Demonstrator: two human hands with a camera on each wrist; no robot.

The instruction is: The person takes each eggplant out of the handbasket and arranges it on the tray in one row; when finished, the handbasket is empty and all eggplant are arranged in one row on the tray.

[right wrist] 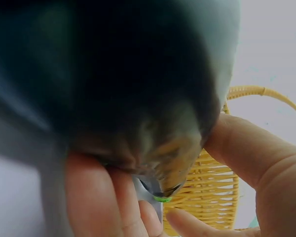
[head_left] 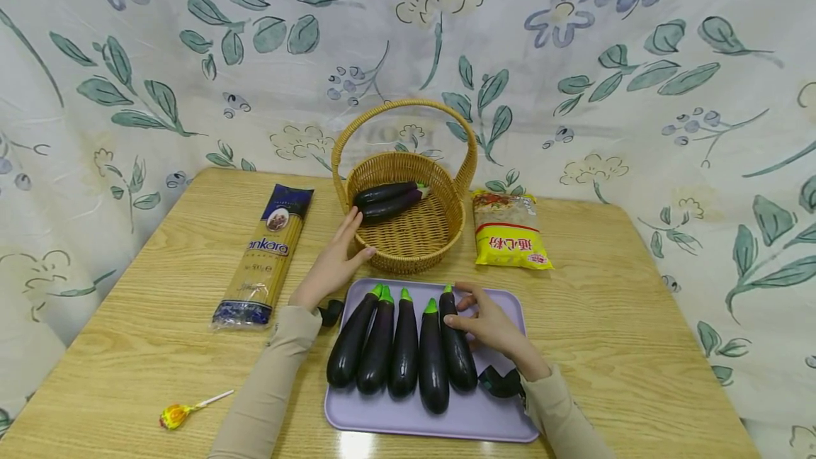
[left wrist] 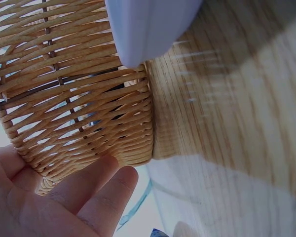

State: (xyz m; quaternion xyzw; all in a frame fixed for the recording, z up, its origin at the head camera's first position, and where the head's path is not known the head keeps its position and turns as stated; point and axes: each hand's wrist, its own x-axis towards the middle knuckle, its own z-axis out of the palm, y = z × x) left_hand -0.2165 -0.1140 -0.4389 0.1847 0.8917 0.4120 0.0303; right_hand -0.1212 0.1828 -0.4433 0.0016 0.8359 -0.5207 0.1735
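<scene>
While right hand (head_left: 489, 324) pinches rightmost eggplant (head_left: 457, 353) between thumb and fingers near green stem, left hand (head_left: 334, 259) touches wicker basket's (head_left: 411, 261) left side, fingers extended, thumb spread apart. Pinched eggplant on lilac tray (head_left: 427, 429), right of centre; four eggplants (head_left: 403, 356) alongside, toward tray's left edge. Two eggplants (head_left: 387, 202) in basket, toward worktop's (head_left: 637, 346) far edge. Lollipop (head_left: 176, 415) near front-left corner!
</scene>
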